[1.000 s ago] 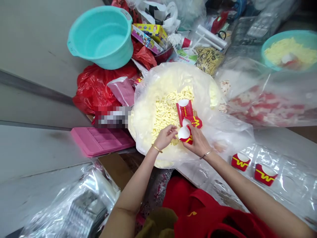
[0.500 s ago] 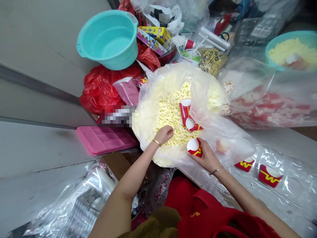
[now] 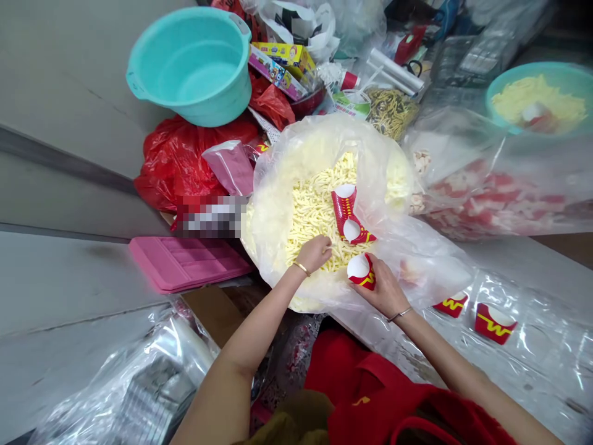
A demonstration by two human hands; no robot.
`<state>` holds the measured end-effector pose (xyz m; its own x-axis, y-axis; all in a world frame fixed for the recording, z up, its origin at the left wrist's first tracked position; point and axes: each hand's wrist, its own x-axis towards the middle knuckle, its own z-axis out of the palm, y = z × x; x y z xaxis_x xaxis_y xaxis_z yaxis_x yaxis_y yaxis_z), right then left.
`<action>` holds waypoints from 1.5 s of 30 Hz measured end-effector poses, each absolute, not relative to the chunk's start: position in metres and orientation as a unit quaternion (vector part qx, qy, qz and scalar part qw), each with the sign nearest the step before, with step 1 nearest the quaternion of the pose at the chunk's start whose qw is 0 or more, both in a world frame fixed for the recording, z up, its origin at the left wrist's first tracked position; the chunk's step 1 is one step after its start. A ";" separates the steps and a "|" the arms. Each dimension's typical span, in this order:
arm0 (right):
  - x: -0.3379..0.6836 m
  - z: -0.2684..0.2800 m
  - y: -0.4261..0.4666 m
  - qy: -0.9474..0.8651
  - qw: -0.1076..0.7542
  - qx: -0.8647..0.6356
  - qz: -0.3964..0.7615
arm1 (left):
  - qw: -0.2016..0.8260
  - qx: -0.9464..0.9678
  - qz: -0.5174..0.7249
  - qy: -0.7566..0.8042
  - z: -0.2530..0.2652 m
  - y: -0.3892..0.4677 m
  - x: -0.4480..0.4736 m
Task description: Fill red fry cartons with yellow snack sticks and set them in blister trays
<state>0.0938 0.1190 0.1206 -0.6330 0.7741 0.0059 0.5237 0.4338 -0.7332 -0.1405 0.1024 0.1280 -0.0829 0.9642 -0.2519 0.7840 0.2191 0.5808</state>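
- Over the sticks in the bag, the left hand is now held low, a little nearer to the carton side than half a second ago.
- A second ago the held carton was kept close against the loose pair, with the left fingers beside its mouth; since then it has been drawn toward the near right edge of the bag.
- By this change the two hands have been parted, and the work appears to be split: sticks are attended to by the left, the carton is kept steady by the right.
- The right hand is closed around the carton's right side; the white mouth is tilted toward the left hand, and no sticks can be made out in it.
- The left grip is curled, fingers drawn in at the sticks; whether any are pinched cannot be told.
- The held carton is placed right of the left grip, near but apart; the loose pair is lying beyond both hands, on the sticks.
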 end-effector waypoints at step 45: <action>0.076 0.112 0.129 -0.830 0.251 -0.372 0.330 | 0.238 0.428 0.092 0.867 0.111 0.144 -0.128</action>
<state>0.0763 0.1294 0.1119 -0.5968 0.7837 0.1720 0.4521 0.5056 -0.7348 -0.1278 0.1443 0.1110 -0.5209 0.7855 -0.3343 0.6974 0.6174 0.3640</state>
